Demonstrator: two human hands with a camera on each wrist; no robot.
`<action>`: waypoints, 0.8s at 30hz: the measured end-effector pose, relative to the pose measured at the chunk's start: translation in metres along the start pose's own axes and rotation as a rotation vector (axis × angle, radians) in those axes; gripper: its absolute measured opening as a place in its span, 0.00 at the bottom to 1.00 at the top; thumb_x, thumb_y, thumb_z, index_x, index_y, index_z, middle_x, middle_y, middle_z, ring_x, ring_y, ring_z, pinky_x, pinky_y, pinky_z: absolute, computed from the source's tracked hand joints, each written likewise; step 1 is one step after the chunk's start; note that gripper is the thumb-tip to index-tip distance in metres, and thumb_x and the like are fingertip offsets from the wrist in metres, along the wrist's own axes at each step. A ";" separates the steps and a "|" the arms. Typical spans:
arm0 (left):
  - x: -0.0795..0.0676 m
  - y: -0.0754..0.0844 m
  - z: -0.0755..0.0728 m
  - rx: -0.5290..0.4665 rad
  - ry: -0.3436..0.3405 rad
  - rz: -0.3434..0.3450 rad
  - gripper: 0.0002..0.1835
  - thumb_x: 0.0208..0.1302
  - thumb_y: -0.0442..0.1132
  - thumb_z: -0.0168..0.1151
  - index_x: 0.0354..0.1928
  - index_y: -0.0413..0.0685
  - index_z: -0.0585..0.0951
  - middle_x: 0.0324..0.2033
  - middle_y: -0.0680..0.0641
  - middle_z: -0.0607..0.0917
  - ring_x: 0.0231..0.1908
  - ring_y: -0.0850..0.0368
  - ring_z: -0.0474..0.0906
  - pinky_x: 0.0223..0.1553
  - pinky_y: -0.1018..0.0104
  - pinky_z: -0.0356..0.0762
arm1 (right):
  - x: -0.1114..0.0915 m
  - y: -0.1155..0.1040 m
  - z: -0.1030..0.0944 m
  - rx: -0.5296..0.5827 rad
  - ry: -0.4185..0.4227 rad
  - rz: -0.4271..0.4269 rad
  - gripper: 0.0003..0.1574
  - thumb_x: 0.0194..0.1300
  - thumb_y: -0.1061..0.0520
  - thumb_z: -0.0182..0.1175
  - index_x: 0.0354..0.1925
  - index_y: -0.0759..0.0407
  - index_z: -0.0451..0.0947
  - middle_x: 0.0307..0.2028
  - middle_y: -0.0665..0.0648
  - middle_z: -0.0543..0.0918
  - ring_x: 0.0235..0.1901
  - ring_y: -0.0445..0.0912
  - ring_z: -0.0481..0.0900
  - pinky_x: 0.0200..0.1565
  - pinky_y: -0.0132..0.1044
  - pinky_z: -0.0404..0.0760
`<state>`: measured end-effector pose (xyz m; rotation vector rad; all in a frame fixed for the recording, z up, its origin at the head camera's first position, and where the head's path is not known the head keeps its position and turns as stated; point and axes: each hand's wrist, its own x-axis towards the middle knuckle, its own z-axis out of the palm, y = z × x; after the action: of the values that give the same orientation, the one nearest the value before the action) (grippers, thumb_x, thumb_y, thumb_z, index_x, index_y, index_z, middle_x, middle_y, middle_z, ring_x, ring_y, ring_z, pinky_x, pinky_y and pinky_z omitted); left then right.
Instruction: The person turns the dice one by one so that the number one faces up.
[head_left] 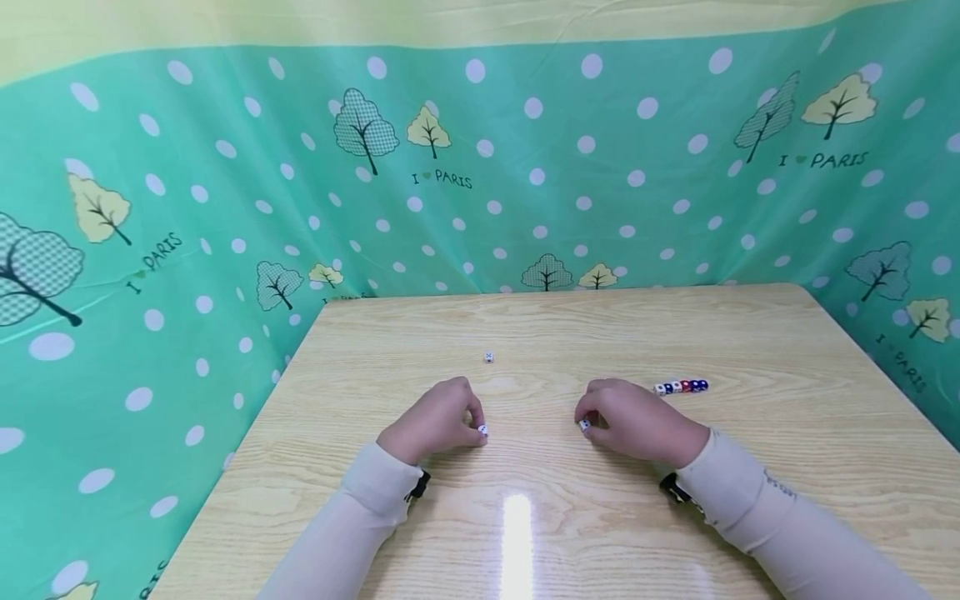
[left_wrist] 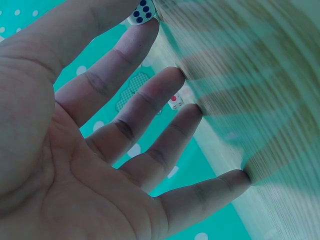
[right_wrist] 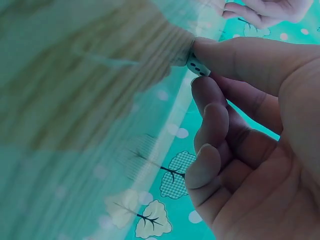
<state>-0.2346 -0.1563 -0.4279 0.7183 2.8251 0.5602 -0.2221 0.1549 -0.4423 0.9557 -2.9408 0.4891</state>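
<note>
Near the middle of the table (head_left: 540, 467), my left hand (head_left: 442, 421) pinches a white die (head_left: 482, 431) between thumb and index finger. In the left wrist view this die (left_wrist: 142, 12) shows dark pips at the top, and the other fingers spread out with their tips at the tabletop. To its right, my right hand (head_left: 633, 421) pinches a second white die (head_left: 584, 425). The right wrist view has that die (right_wrist: 198, 65) between thumb and index fingertip, the remaining fingers curled below. A lone white die (head_left: 489, 357) lies farther back, beyond the left hand.
Just beyond the right hand lies a row of several dice (head_left: 681, 387) in white, blue and red, set side by side. A green dotted curtain (head_left: 450, 208) with printed trees surrounds the table's back and sides. Light reflects off the front of the tabletop.
</note>
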 end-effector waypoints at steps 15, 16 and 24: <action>0.000 0.001 0.000 -0.001 -0.002 -0.007 0.11 0.55 0.42 0.81 0.21 0.57 0.85 0.36 0.50 0.79 0.32 0.56 0.70 0.37 0.62 0.71 | 0.000 0.005 -0.004 0.164 -0.023 0.012 0.08 0.61 0.60 0.74 0.34 0.45 0.86 0.31 0.38 0.83 0.31 0.35 0.77 0.37 0.32 0.80; 0.000 0.000 0.000 -0.003 -0.002 -0.008 0.12 0.55 0.42 0.81 0.21 0.57 0.85 0.36 0.50 0.79 0.32 0.56 0.70 0.36 0.62 0.71 | 0.000 0.005 -0.004 0.182 -0.028 0.019 0.09 0.61 0.60 0.74 0.34 0.45 0.85 0.30 0.38 0.82 0.31 0.35 0.77 0.37 0.32 0.80; 0.000 0.001 0.000 -0.007 -0.002 -0.012 0.11 0.55 0.41 0.81 0.21 0.57 0.85 0.36 0.50 0.79 0.32 0.56 0.70 0.36 0.62 0.71 | 0.002 0.017 -0.003 0.332 -0.058 0.072 0.09 0.61 0.58 0.75 0.35 0.44 0.85 0.31 0.41 0.83 0.32 0.40 0.78 0.36 0.33 0.80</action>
<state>-0.2339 -0.1559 -0.4280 0.6991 2.8225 0.5674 -0.2336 0.1680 -0.4446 0.9007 -3.0124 0.9941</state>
